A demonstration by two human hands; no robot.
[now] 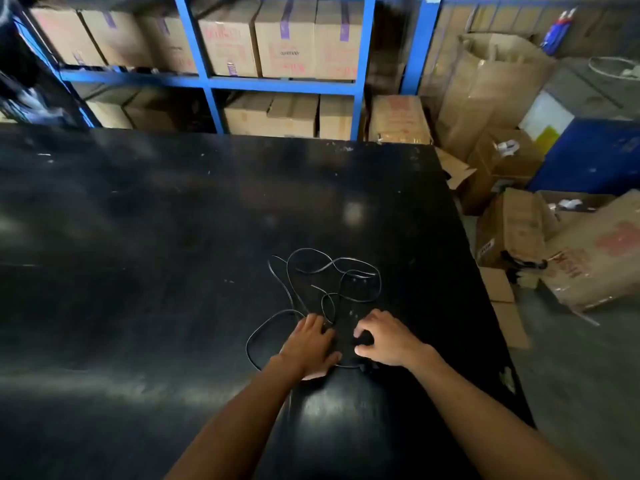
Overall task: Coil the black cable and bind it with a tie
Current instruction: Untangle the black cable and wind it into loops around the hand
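head view: both hands press down on the black cable [323,282], sprawled in loose crossing loops near the table's [138,237] right edge, left hand [309,344] fingers spread, right hand [382,337] fingers curled on it, and gathering unsorted risks a knot.

A thin black cable [325,278] lay in loose loops on the dark table [138,237]. Both hands, left hand [311,344] and right hand [384,337], rested on its near end.
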